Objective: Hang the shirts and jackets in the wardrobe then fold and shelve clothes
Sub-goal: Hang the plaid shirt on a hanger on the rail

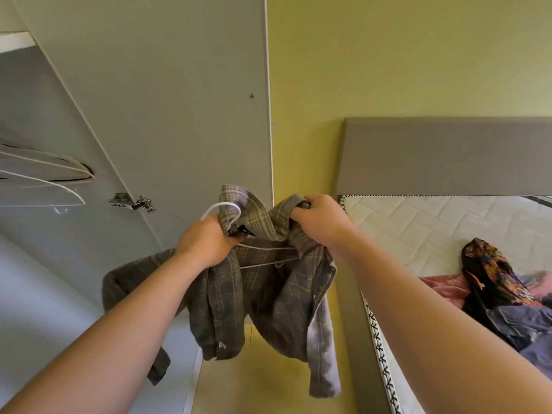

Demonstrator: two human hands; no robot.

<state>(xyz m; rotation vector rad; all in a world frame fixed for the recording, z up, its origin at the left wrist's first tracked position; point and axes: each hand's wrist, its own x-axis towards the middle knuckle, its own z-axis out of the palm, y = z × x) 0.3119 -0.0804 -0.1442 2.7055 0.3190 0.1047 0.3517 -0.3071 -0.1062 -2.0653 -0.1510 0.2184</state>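
Here, head view: a person's two bare arms reach up and forward, beside an open wardrobe door (179, 100).
Plaid shirt (268, 288): grey-brown, held in the air at the door's lower right edge, partly draped over a white hanger (221, 208); its sleeves dangle below.
Left hand (206, 243): clenched round the hanger's neck, with some shirt cloth caught in the grasp, in front of the door.
Right hand (319, 219): grasping the bunched collar, just right of the door's edge.
Empty hangers (44, 180): inside the wardrobe, left of the door.
Clothes pile (501, 288): on a bed (433, 222), well to the right of the door.
Step in hand: seemingly fitting the shirt onto the hanger; it is not yet hung.
Next move: probably the collar must be drawn over the hanger's right shoulder, then the hook carried left of the door to join the empty hangers.
Hard to tell: the hanger's arms are mostly under cloth, so whether either shoulder is seated cannot be told; whatever holds the empty hangers is cut off at the left.
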